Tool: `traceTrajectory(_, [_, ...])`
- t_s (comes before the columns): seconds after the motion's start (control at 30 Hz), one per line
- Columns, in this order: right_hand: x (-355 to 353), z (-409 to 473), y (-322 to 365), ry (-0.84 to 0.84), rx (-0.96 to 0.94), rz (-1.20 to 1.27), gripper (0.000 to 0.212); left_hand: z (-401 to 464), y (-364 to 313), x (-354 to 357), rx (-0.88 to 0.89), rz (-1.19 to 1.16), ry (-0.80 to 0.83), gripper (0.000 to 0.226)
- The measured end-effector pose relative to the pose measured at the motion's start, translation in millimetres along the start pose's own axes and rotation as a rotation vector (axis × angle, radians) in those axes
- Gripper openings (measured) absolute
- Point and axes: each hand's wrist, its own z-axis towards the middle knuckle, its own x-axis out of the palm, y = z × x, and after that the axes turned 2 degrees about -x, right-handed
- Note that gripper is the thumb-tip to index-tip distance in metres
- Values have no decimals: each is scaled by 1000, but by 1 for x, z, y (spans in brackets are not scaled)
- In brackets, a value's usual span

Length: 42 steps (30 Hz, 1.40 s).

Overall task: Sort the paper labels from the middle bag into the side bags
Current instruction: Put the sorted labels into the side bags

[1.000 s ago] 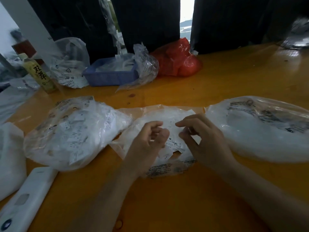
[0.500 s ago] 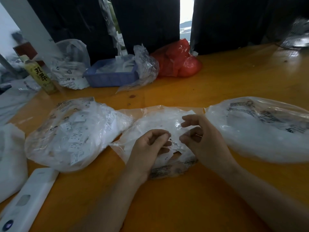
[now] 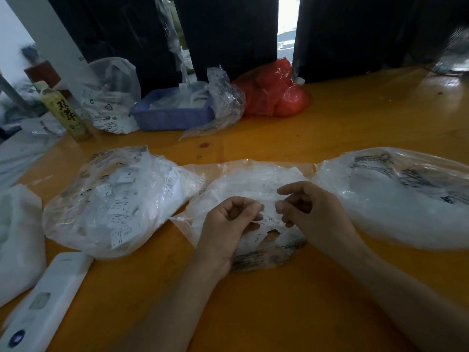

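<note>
Both hands work over the middle bag (image 3: 253, 189), which lies flat on the orange table (image 3: 355, 123) between the left bag (image 3: 114, 199) and the right bag (image 3: 396, 199). The left hand (image 3: 228, 224) has its fingers curled, thumb against the fingertips, and seems to pinch a small paper label (image 3: 269, 221) at the torn opening of the bag. The right hand (image 3: 312, 212) is also curled, its fingertips close to the same spot; whether it really holds a label I cannot tell.

To do this step well, I think it is better to separate one label only, read its print, and lift it straight up so the thin plastic does not come with it. The other hand can press the bag down.

The side bags lie just beside the middle one, the left almost touching it, so the way to each is short. On the near side the table is bare wood. A white device (image 3: 45, 301) lies near left, and a blue tray (image 3: 172, 115), a bottle (image 3: 66, 113) and a red bag (image 3: 274, 92) stand far back, well apart from the work.
</note>
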Motion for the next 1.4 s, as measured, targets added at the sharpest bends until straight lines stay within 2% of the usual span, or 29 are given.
traceTrajectory(0.07, [1, 0, -1, 4, -3, 2, 14, 0, 0, 1, 9, -12, -2, 17])
traceTrajectory(0.17, [4, -2, 0, -25, -45, -41, 17, -1, -1, 0, 23, -6, 13, 13])
traceTrajectory(0.23, [3, -3, 2, -71, -120, -129, 24, 0, -4, -3, 0, 27, 54, 26])
traceTrajectory(0.3, [3, -3, 6, -44, -221, -244, 31, -2, -8, -5, -1, 117, 116, 40])
traceTrajectory(0.37, [6, -4, 8, 15, -282, -278, 32, -3, -11, -7, 67, 255, 97, 28])
traceTrajectory(0.43, [9, -3, 6, -13, -250, -252, 37, -3, -13, -8, 116, 277, -6, 8])
traceTrajectory(0.53, [7, 3, -1, -26, -232, -453, 33, 0, -14, -11, 59, 72, -127, 5])
traceTrajectory(0.6, [8, 5, -6, 115, -312, -672, 30, 0, -16, -12, 43, -66, -160, 13])
traceTrajectory(0.7, [14, 3, -14, 356, -389, -906, 47, 3, -16, -12, 40, -144, -166, 13])
traceTrajectory(0.8, [19, 3, -14, 362, -385, -1010, 45, 3, -15, -10, 36, -249, -143, 21])
traceTrajectory(0.87, [17, 3, -13, 285, -436, -1029, 35, 4, -15, -10, 33, -300, -143, 32])
traceTrajectory(0.93, [16, 3, -15, 249, -458, -1012, 28, 4, -14, -11, 26, -316, -143, 34])
traceTrajectory(1.1, [18, 2, -16, 301, -384, -989, 49, 6, -13, -11, 42, -334, -152, 23])
traceTrajectory(1.17, [17, 2, -14, 286, -397, -1010, 48, 6, -12, -10, 42, -333, -151, 18])
traceTrajectory(1.23, [15, 2, -13, 260, -422, -1016, 38, 6, -11, -10, 38, -323, -149, 18])
traceTrajectory(1.4, [3, -1, -9, 130, -383, -774, 28, 5, -12, -10, 21, -303, -147, 16])
